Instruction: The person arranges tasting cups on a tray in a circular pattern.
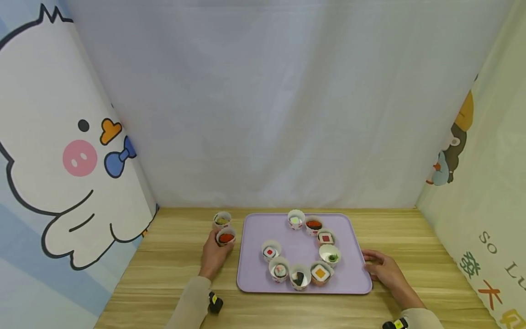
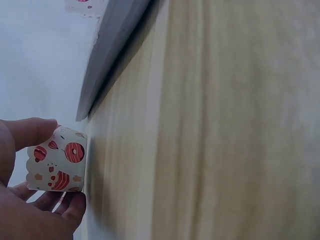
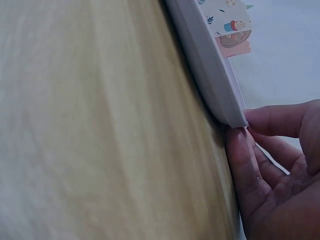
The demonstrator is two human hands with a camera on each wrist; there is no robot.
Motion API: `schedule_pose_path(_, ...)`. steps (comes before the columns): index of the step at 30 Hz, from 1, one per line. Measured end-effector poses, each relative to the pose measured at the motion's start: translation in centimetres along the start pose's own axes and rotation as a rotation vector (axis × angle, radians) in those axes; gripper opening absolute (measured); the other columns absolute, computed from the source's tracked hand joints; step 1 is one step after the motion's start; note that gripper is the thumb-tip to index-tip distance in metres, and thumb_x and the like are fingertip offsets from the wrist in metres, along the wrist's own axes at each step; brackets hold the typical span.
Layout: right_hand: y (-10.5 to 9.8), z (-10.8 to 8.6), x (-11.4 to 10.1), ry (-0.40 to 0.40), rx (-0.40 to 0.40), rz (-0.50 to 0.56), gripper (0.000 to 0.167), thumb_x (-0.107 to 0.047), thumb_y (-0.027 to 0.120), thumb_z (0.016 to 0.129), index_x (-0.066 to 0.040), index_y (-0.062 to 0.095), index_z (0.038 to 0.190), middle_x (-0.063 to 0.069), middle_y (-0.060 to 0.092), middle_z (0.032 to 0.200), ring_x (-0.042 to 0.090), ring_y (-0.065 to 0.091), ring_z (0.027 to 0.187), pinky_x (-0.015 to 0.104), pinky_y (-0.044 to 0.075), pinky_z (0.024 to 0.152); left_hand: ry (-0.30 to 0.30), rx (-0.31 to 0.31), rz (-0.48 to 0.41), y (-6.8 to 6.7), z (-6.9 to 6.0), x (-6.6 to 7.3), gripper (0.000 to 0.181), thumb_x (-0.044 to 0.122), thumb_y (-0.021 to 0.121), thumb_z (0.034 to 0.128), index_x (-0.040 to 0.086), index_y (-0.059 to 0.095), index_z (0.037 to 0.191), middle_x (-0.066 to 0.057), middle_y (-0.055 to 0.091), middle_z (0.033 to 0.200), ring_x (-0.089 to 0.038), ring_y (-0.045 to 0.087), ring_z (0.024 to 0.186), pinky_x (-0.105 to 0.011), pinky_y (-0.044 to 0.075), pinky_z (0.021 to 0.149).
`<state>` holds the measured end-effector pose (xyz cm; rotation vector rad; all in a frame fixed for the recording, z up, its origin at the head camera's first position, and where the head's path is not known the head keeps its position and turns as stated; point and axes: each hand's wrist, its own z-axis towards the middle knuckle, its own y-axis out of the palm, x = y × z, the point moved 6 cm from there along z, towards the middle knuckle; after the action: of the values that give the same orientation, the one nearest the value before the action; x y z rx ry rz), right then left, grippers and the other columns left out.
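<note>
My left hand (image 1: 214,256) holds a paper cup (image 2: 60,159) with donut and cupcake prints, its thumb on one side and fingers on the other. Orange-red roe-topped sushi (image 1: 226,238) sits in this cup, which stands left of the lilac tray (image 1: 287,249). Just behind it is another paper cup (image 1: 222,219) with a yellowish-green filling. My right hand (image 1: 385,272) grips the tray's right rim (image 2: 107,55) between thumb and fingers. Several paper cups with sushi pieces stand in a curved line on the tray, among them one with a triangular rice ball (image 1: 299,278).
On the tray, a white cup (image 1: 330,255) with green filling stands at the right, and a cup (image 1: 271,251) with a red-centred roll at the left. The wooden table (image 1: 164,256) ends at a pale curtain (image 1: 279,114). Printed cloths hang on both sides.
</note>
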<state>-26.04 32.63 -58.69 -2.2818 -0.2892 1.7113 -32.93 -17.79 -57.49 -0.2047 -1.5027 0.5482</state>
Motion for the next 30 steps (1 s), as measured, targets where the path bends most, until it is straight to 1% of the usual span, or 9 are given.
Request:
schedule_pose_path(6,0.0,0.0,0.2,0.005,0.002,-0.003,0.056,0.001,0.064,0.086,0.008,0.046,0.139,0.021,0.059,0.121,0.008,0.062,0.084,0.028,0.057,0.066,0.028,-0.005,-0.027,0.0,-0.3,0.6,0.059,0.011,0.075,0.0833,0.006,0.050,0.137,-0.020,0.062,0.130,-0.034,0.059,0.119,-0.047,0.046,0.100)
schedule_pose_path(10,0.0,0.0,0.2,0.005,-0.001,-0.005,0.056,0.001,0.064,0.087,0.008,0.046,0.140,0.023,0.057,0.124,0.008,0.062,0.084,0.028,0.057,0.066,0.051,-0.019,-0.057,0.0,-0.4,1.4,0.057,0.011,0.075,0.0822,0.009,0.052,0.134,-0.018,0.064,0.125,-0.031,0.061,0.115,-0.043,0.048,0.095)
schedule_pose_path(13,0.0,0.0,0.1,0.001,-0.005,-0.005,0.056,0.001,0.064,0.087,0.008,0.045,0.140,0.022,0.058,0.124,0.008,0.062,0.083,0.029,0.057,0.066,0.061,-0.040,-0.082,0.2,-0.4,2.1,0.056,0.011,0.075,0.0824,0.009,0.052,0.133,-0.018,0.065,0.124,-0.031,0.061,0.115,-0.041,0.049,0.095)
schedule_pose_path(20,0.0,0.1,0.1,-0.008,-0.007,-0.010,0.057,0.000,0.064,0.087,0.008,0.045,0.140,0.019,0.060,0.122,0.007,0.063,0.083,0.029,0.058,0.066,0.071,-0.086,-0.109,0.9,-0.4,3.9,0.063,0.010,0.073,0.0834,0.000,0.046,0.140,-0.023,0.060,0.129,-0.036,0.058,0.122,-0.049,0.049,0.101)
schedule_pose_path(22,0.0,0.0,0.0,-0.010,-0.008,-0.010,0.057,0.000,0.064,0.088,0.008,0.045,0.140,0.020,0.060,0.122,0.008,0.063,0.083,0.029,0.057,0.066,0.087,-0.093,-0.106,1.1,-0.4,4.4,0.063,0.010,0.073,0.0840,-0.001,0.045,0.140,-0.024,0.059,0.130,-0.038,0.057,0.122,-0.050,0.049,0.101)
schedule_pose_path(28,0.0,0.0,0.0,-0.004,-0.003,-0.011,0.056,0.000,0.064,0.088,0.008,0.045,0.140,0.020,0.060,0.122,0.007,0.062,0.083,0.029,0.057,0.065,0.104,-0.119,-0.110,2.2,-0.4,5.5,0.058,0.010,0.073,0.0853,0.000,0.047,0.136,-0.022,0.059,0.130,-0.038,0.055,0.124,-0.051,0.047,0.104)
schedule_pose_path(30,0.0,0.0,0.0,-0.008,-0.005,-0.019,0.056,-0.001,0.064,0.088,0.008,0.045,0.140,0.021,0.059,0.123,0.007,0.062,0.083,0.029,0.057,0.065,0.096,-0.125,-0.117,2.6,-0.4,5.9,0.059,0.010,0.073,0.0850,0.000,0.047,0.137,-0.023,0.059,0.130,-0.037,0.055,0.124,-0.051,0.046,0.105)
